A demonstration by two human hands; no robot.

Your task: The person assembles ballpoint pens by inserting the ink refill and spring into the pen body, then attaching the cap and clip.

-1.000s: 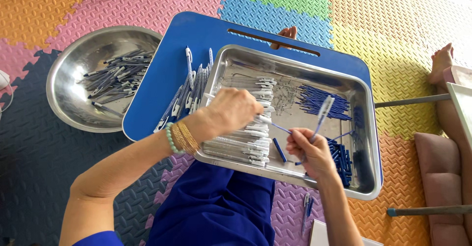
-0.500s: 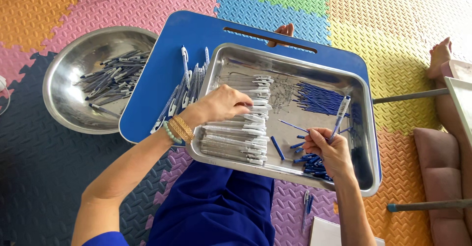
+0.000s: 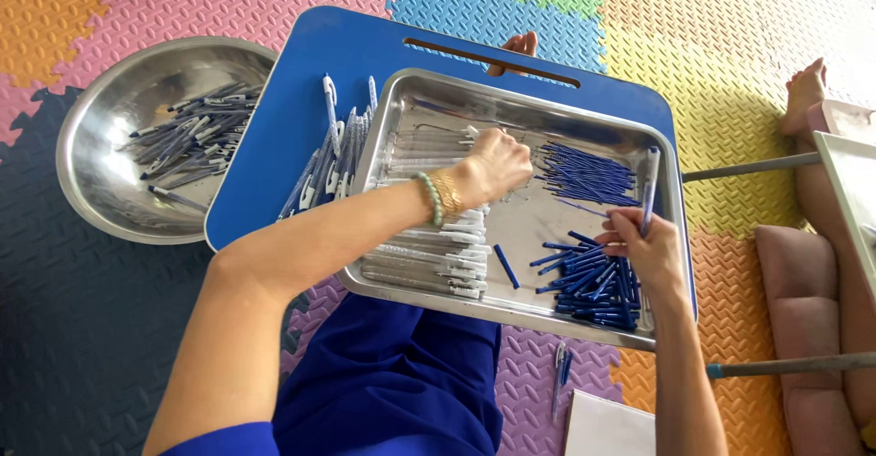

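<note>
Risk: right hand [image 3: 643, 251] pinches 1 pen [image 3: 648, 190] upright at the steel tray's [image 3: 520, 305] 3 o'clock edge, and a slip could drop it among the blue caps [image 3: 589, 283] at 5 o'clock. Left hand [image 3: 493, 166], fingers curled together, presses on clear barrels [image 3: 429, 255] at 8 o'clock; refills [image 3: 584, 171] lie at 1 o'clock. The round bowl [image 3: 91, 201], at the tray's 9 o'clock, holds more pens

Head camera, steeply down, close above tray [image 3: 401, 91]
</note>
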